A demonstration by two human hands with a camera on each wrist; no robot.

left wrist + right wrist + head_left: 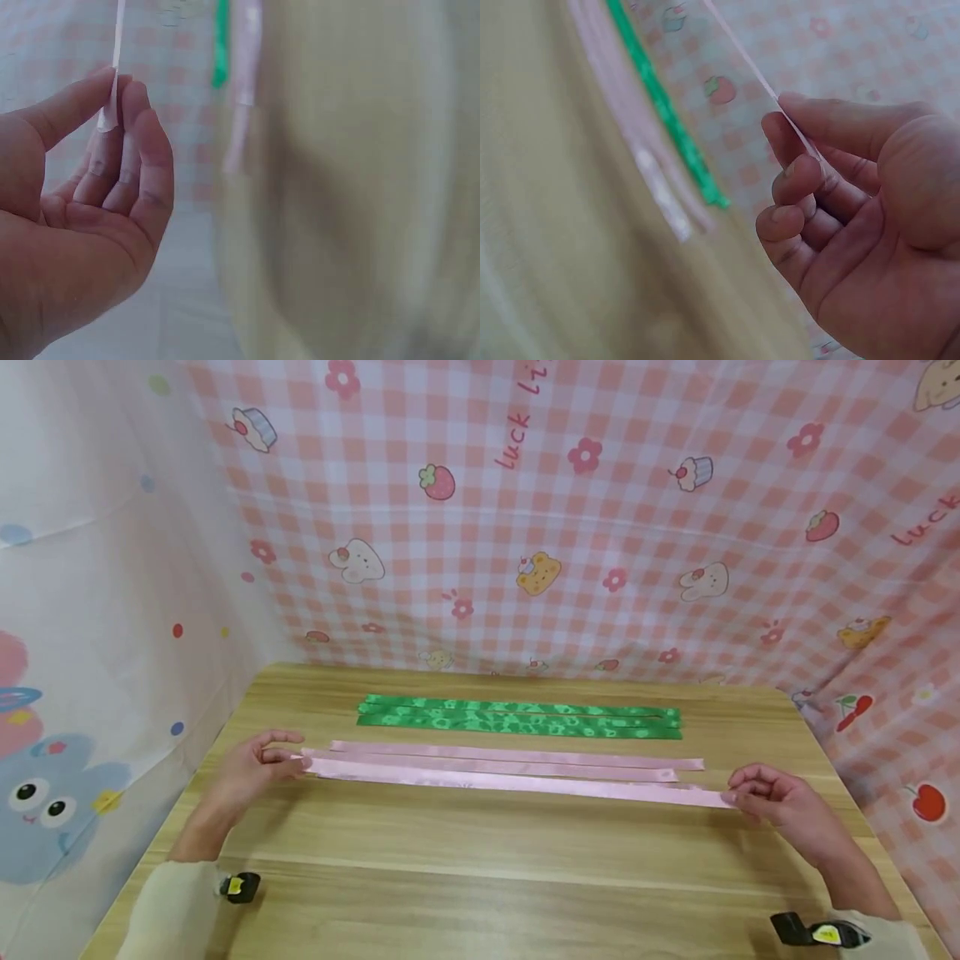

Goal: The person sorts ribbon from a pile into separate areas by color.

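Ribbon ends, left to right. My left hand [251, 766] pinches the near pink ribbon [517, 782] between thumb and fingertips [127, 97], its end lying against those pads. The strip runs taut just above the wooden table [480, 868], in front of two more pink ribbons [517, 758] and the green ribbons [521, 717]. My right hand [780, 802] pinches its other end between thumb and curled index finger.
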